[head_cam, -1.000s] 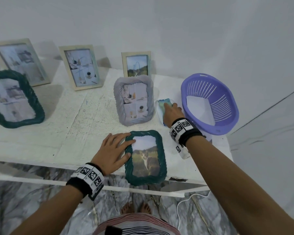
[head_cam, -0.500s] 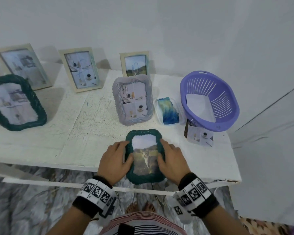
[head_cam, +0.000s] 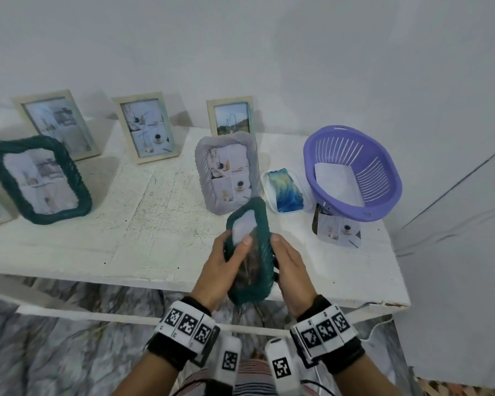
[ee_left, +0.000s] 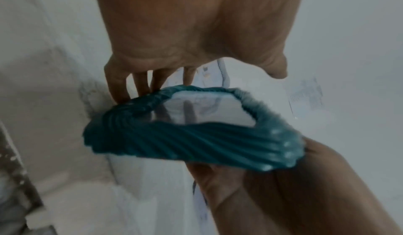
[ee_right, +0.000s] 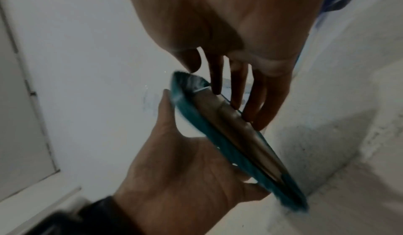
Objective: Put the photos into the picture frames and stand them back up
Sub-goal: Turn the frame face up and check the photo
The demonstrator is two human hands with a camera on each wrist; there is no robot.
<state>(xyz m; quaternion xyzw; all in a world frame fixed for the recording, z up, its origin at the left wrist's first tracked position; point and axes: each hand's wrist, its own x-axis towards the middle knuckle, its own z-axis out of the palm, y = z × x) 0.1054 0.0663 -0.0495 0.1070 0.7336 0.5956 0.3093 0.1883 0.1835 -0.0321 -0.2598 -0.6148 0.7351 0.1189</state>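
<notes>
Head view: scuffed white table [head_cam: 143, 224] against bare white wall [head_cam: 240, 47].

Home-like room, worn white table [head_cam: 155, 244] against white wall, marble-patterned floor [head_cam: 40, 352], framed photos, plastic basket [head_cam: 383, 195]

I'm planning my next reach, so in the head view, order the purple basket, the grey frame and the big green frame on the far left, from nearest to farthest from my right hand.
From the right hand:
1. Grey frame, standing just behind the hands.
2. Purple basket, back right, near the table's end.
3. Big green frame, far left.
</notes>
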